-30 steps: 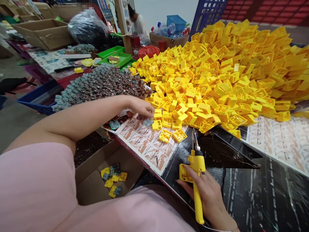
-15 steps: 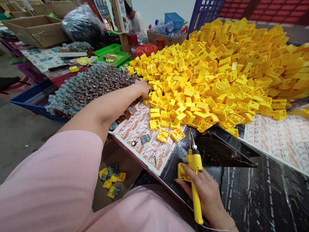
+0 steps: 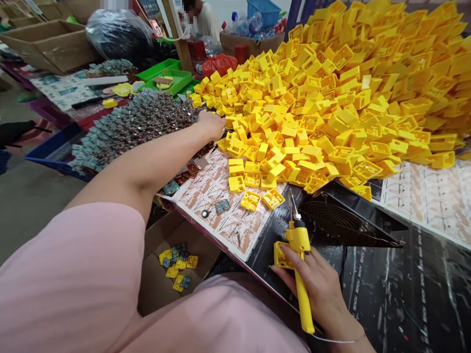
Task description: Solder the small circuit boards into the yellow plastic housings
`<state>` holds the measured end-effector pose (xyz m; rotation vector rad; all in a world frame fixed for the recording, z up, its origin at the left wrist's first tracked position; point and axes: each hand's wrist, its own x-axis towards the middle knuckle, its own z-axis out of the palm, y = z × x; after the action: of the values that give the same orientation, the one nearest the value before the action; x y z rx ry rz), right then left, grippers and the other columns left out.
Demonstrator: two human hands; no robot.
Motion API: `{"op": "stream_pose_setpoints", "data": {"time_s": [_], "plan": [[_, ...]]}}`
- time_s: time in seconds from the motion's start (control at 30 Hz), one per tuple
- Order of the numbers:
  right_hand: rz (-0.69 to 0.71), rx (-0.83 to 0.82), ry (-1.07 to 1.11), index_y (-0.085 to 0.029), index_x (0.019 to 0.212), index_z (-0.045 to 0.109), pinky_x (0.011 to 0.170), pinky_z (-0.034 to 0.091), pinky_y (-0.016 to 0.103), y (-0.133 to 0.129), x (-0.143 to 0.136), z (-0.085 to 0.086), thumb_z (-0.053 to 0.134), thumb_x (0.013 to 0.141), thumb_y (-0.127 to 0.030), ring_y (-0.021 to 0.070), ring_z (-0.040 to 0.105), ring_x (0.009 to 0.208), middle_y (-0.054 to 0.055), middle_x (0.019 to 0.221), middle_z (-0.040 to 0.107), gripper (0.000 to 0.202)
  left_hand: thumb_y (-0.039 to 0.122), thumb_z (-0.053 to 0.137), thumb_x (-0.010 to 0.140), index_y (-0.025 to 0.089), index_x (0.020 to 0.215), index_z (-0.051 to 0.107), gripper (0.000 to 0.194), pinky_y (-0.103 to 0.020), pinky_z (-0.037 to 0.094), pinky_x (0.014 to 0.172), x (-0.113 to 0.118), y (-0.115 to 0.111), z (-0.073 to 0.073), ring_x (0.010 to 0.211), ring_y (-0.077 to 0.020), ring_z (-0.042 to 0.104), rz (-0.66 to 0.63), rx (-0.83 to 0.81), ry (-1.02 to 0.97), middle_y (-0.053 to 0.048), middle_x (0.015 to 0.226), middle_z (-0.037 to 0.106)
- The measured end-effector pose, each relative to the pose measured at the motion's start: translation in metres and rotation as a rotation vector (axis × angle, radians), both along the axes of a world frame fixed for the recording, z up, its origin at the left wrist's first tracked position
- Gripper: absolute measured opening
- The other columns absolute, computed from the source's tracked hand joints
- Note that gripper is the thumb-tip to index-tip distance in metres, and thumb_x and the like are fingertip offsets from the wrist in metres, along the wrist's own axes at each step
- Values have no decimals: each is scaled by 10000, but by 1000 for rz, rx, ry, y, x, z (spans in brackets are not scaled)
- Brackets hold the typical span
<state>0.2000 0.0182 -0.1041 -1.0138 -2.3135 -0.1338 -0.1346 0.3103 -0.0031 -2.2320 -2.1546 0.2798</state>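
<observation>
My right hand grips a yellow soldering gun, its metal tip pointing up and away from me. A yellow plastic case is also held by its thumb and fingers, under the gun. My left arm stretches out, and my left hand lies where a heap of small wired circuit boards meets a large pile of yellow cases. Its fingers are mostly turned out of sight. On the patterned sheet near me are a loose circuit board and a small round part.
A black fan lies tilted right of the soldering tip. Below the table edge, a cardboard box holds several yellow cases with boards. Green trays stand behind the board heap. A person sits farther back.
The view has shifted a little. My left hand has drawn slightly back and left along the edge of the yellow pile. My right hand keeps hold of the soldering gun and case.
</observation>
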Motion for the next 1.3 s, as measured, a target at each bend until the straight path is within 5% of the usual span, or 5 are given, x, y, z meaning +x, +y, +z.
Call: {"op": "stream_pose_setpoints", "data": {"time_s": [0.47,0.67,0.93,1.1,1.3], "plan": [[-14,56,-8,-171,1241,641,819,583,314,0,0,-6,664,984,-366,199,692,827,57,862,719,324,331,364,994,251,1430,535,475,-379,343,1230,-55,-53,-13,1418,-235,409,-202,473,-340,-55,1459,513],[-4,57,-52,-156,1236,631,821,567,287,1,0,-3,687,970,-369,186,676,802,47,838,708,346,217,436,960,219,1332,544,388,-332,365,1198,-45,-53,15,1293,-152,462,-94,683,-499,-11,1392,562],[-7,72,-45,-149,1200,637,758,555,290,3,-4,3,625,1009,-379,174,656,741,50,834,703,300,416,598,832,164,1437,503,662,-435,520,968,-5,-102,34,1098,-271,628,-172,144,-836,-82,1290,671],[4,66,-55,-134,1213,632,754,544,296,3,-2,1,649,992,-374,188,644,769,49,826,680,327,543,620,794,151,1502,474,822,-379,467,1075,7,-107,24,1293,-308,585,-317,-309,-488,-142,1472,579],[6,63,-57,-133,1222,629,782,543,299,3,-1,1,662,983,-362,192,649,788,52,846,687,333,436,697,806,254,1511,504,753,-436,408,1140,3,-57,38,1401,-353,471,-215,-112,-45,-108,1521,533]]}}
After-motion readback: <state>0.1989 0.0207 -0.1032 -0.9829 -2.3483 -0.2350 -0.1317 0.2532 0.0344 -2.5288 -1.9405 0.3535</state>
